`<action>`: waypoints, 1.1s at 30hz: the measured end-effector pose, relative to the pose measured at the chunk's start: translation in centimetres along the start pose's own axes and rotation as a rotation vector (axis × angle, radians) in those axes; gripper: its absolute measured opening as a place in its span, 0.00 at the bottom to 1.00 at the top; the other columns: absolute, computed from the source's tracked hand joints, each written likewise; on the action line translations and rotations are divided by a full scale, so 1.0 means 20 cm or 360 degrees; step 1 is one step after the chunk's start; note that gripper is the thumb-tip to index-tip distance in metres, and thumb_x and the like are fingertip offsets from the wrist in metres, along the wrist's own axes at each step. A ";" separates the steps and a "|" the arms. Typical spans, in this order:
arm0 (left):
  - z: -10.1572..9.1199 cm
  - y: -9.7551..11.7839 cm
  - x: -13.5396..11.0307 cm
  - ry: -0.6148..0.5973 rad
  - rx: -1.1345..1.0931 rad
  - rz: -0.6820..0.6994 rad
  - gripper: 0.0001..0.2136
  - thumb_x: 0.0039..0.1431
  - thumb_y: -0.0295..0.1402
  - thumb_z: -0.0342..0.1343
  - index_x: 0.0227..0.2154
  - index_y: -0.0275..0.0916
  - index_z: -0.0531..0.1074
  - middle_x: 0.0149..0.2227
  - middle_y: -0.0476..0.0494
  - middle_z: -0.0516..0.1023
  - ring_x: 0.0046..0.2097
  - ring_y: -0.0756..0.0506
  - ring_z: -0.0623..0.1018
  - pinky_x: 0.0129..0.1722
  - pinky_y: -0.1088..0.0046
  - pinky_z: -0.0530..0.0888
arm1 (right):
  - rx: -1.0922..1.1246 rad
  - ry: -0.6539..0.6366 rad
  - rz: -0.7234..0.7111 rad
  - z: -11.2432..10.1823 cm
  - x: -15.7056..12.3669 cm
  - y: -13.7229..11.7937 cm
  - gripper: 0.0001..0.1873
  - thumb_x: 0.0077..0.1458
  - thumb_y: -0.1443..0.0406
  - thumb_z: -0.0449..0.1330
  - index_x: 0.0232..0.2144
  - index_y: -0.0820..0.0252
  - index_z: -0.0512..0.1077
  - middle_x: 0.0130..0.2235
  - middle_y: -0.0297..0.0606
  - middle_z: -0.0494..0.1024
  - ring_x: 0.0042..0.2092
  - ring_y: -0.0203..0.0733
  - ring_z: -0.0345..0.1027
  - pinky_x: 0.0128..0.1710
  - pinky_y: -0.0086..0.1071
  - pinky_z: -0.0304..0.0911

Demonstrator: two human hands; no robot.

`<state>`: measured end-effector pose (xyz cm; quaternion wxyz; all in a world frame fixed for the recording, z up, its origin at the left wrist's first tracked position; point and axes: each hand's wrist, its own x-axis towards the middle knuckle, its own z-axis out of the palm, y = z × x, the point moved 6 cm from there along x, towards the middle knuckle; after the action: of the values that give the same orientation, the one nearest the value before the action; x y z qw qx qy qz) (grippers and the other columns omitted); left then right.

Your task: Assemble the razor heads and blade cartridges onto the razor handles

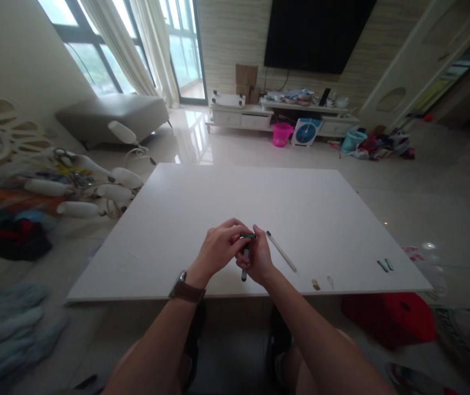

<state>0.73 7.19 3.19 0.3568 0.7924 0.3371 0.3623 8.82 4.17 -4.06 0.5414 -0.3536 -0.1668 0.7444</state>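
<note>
My left hand (220,248), with a watch on its wrist, is closed in a pinch on a small dark-green cylinder (247,236) that looks like a battery. Against it, my right hand (259,258) is wrapped round a short dark-grey tube (244,273), whose lower end sticks out below the fingers. The fingers hide most of the tube, and I cannot tell whether the cylinder touches it. Just right of my hands, a long, thin pale-grey rod (281,251) with a dark tip lies slantwise on the white table (243,192).
Two small dark-green pieces (385,265) lie near the table's right edge. Close to the front edge are a small yellow-and-dark item (315,284) and a small clear item (330,282). A lamp with white shades (113,192) stands left; a red stool (391,318) is below right.
</note>
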 end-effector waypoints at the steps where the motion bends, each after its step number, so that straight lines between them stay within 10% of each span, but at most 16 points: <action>1: 0.00 -0.01 0.01 0.0008 0.0006 0.0005 0.07 0.58 0.31 0.61 0.36 0.49 0.82 0.40 0.48 0.80 0.33 0.49 0.75 0.39 0.75 0.65 | 0.0002 0.0007 0.0008 0.00 0.01 0.00 0.30 0.58 0.41 0.46 0.26 0.61 0.68 0.13 0.30 0.62 0.13 0.29 0.43 0.12 0.22 0.34; 33: 0.02 -0.03 -0.01 -0.0163 0.0287 0.0027 0.09 0.65 0.30 0.53 0.41 0.45 0.78 0.38 0.51 0.76 0.33 0.53 0.74 0.36 0.76 0.67 | 0.0061 0.0076 0.0024 -0.03 0.04 0.05 0.36 0.58 0.36 0.42 0.19 0.59 0.63 0.12 0.33 0.63 0.12 0.29 0.43 0.11 0.23 0.35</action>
<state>0.78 7.22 2.51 0.2978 0.8415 0.3430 0.2926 8.51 4.55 -5.40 0.5462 -0.3621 -0.1368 0.7429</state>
